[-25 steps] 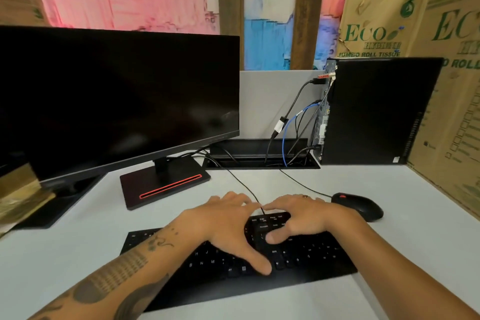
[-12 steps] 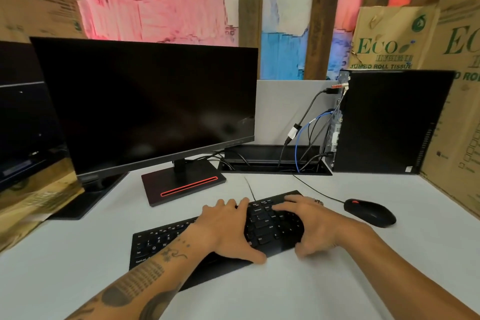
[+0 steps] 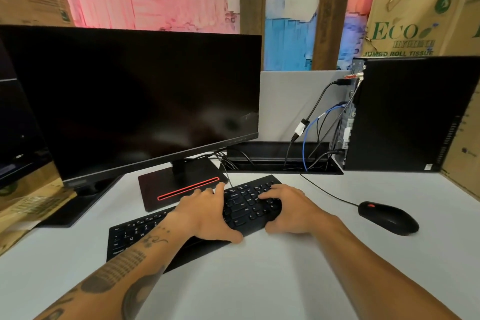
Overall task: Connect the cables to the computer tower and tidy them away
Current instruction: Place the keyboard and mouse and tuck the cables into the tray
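The black computer tower (image 3: 415, 112) stands at the back right, its rear ports facing left. A black cable (image 3: 317, 102) and a blue cable (image 3: 306, 139) run from those ports down into a black cable slot (image 3: 272, 154) in the desk. A black keyboard (image 3: 246, 206) lies at an angle in front of the monitor base, and its thin cable leads back to the slot. My left hand (image 3: 207, 213) and my right hand (image 3: 289, 213) both grip the keyboard's right half, fingers on the keys and thumbs at its near edge.
A black mouse (image 3: 388, 217) sits right of the keyboard, its cable running to the slot. A large dark monitor (image 3: 145, 101) on a red-striped base (image 3: 181, 187) stands behind. A second screen (image 3: 15, 125) is at the left. Cardboard boxes (image 3: 415, 21) line the desk.
Both hands have slid the keyboard away from me toward the monitor base, its right end swinging farther back. The tower, cables and mouse stayed put.
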`<state>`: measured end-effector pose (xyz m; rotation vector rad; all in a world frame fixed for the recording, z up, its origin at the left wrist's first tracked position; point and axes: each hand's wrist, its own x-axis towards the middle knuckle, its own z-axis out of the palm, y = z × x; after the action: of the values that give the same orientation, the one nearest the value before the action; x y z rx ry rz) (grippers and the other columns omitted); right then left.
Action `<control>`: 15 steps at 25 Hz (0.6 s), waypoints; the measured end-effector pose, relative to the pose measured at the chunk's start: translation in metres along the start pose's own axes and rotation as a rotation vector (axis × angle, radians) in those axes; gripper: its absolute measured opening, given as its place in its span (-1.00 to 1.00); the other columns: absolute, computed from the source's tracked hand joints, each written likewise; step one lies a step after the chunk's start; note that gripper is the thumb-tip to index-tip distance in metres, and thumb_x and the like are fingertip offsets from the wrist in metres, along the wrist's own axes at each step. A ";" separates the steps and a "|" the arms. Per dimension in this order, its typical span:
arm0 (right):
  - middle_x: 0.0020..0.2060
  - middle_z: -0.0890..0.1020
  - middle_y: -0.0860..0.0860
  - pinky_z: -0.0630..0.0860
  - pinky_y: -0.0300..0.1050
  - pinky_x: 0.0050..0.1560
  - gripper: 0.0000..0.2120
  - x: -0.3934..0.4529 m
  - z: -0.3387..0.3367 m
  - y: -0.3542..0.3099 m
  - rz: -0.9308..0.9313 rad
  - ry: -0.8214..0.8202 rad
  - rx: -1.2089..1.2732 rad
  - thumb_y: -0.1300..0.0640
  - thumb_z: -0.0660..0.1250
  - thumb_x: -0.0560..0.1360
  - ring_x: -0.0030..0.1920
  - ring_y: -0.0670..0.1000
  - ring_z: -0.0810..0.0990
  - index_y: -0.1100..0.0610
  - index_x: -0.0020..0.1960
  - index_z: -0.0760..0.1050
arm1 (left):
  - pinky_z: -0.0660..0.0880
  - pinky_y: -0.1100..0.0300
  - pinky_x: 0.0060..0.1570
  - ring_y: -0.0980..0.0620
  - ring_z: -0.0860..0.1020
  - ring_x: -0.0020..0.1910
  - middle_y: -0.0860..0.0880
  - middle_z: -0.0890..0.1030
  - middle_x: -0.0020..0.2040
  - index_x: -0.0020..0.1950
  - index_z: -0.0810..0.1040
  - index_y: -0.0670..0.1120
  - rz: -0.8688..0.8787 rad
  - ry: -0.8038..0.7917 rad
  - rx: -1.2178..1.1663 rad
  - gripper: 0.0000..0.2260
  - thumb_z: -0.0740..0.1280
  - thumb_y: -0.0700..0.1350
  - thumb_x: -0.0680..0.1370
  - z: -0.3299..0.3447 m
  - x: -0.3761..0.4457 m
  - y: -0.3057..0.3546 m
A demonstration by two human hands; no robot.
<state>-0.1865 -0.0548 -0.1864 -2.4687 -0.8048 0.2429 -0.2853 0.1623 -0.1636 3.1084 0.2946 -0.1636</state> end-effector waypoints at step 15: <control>0.26 0.50 -0.21 0.37 -0.20 0.33 -0.62 0.036 0.011 0.024 -0.138 0.375 0.009 -0.12 0.44 0.49 0.29 -0.14 0.41 -0.08 0.28 0.57 | 0.44 -0.05 0.23 -0.29 0.48 0.35 -0.24 0.52 0.37 0.34 0.45 -0.22 -0.182 0.241 -0.455 -0.66 0.12 -0.01 0.72 -0.003 0.162 -0.018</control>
<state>-0.1496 -0.0454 -0.2084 -2.3347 -0.7992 -0.2586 -0.1301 0.2107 -0.1777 2.6444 0.5345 0.2447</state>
